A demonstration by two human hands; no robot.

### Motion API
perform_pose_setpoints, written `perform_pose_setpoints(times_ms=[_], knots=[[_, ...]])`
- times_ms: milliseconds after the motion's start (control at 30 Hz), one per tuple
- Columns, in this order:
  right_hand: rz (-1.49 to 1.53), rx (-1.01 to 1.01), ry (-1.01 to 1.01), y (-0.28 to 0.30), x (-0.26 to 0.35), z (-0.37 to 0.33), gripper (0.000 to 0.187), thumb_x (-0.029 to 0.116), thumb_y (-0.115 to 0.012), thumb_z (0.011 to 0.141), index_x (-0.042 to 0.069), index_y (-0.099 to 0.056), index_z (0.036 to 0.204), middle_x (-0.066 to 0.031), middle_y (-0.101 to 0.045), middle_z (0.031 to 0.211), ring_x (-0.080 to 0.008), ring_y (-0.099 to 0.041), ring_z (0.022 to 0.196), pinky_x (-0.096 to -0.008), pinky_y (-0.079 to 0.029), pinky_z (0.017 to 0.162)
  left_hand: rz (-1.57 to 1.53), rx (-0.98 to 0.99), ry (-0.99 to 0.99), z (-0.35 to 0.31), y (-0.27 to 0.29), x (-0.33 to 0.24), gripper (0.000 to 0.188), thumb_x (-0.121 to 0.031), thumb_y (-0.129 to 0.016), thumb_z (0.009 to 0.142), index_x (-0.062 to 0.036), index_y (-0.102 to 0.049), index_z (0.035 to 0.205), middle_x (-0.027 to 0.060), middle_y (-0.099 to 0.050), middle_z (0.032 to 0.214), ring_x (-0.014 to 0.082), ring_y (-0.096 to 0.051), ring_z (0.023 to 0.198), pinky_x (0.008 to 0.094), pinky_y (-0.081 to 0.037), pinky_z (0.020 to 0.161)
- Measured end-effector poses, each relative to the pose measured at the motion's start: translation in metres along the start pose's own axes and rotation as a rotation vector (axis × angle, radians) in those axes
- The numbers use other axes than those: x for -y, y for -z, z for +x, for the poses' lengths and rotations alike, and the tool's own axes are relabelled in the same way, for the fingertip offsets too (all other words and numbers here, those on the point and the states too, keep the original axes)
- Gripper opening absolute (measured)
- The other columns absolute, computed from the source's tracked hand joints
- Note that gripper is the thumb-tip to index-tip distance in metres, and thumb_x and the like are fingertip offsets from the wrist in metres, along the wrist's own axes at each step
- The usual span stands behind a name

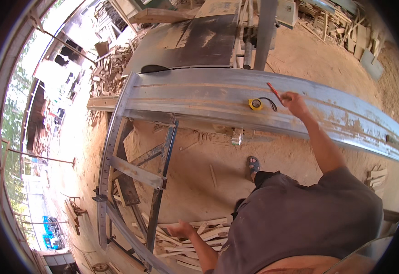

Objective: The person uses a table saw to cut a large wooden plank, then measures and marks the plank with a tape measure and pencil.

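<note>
My right hand (294, 104) is closed around a slim red pencil (274, 92), held above the long metal sliding table (199, 93) of a saw. Just left of that hand, a yellow tape measure (255, 104) with a dark wrist strap lies on the metal. My left hand (181, 229) hangs low at the near left, fingers loosely stretched out and nothing seen in them. It is over a heap of wood strips (195, 244), beside the metal outrigger frame (156, 205). A dark round saw blade (154, 68) shows at the table's far left edge.
A long scaled fence (106, 169) with a black stop (100, 197) runs down the left. Behind the sliding table is a dark worn panel (185, 43). Scrap wood (112, 68) is piled far left and far right. My sandaled foot (253, 165) stands on the dusty floor.
</note>
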State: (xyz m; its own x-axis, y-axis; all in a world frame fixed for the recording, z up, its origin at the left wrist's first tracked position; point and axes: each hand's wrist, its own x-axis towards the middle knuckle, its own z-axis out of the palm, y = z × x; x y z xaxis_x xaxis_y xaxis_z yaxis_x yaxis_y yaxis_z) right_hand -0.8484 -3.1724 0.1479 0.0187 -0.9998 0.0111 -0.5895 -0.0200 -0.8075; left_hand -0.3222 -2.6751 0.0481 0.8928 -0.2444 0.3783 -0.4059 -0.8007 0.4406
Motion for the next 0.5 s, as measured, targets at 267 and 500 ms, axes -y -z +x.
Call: perform_pose_setpoints(times_ms=[267, 500], knots=[[0.315, -0.036, 0.171, 0.053, 0.133, 0.180, 0.030, 0.014, -0.064, 0.093, -0.003, -0.068, 0.117, -0.0052, -0.072, 0.102, -0.0105, -0.064, 0.096, -0.0264, -0.050, 0.088, -0.299, 0.286, -0.102, 0.133, -0.128, -0.231, 0.064, -0.017, -0.067, 0.086, 0.0101, -0.047, 0.140, 0.0294, -0.052, 0.140, 0.0430, -0.042, 0.136, 0.0472, -0.032, 0.115], [-0.005, -0.035, 0.424, 0.037, 0.276, 0.304, 0.039, 0.018, -0.067, 0.094, 0.002, -0.063, 0.129, -0.0110, -0.071, 0.116, -0.0181, -0.066, 0.108, -0.0330, -0.052, 0.095, -0.384, 0.315, -0.034, 0.232, -0.256, -0.349, 0.070, -0.028, -0.064, 0.092, 0.0083, -0.040, 0.146, 0.0303, -0.042, 0.148, 0.0439, -0.037, 0.139, 0.0489, -0.029, 0.116]])
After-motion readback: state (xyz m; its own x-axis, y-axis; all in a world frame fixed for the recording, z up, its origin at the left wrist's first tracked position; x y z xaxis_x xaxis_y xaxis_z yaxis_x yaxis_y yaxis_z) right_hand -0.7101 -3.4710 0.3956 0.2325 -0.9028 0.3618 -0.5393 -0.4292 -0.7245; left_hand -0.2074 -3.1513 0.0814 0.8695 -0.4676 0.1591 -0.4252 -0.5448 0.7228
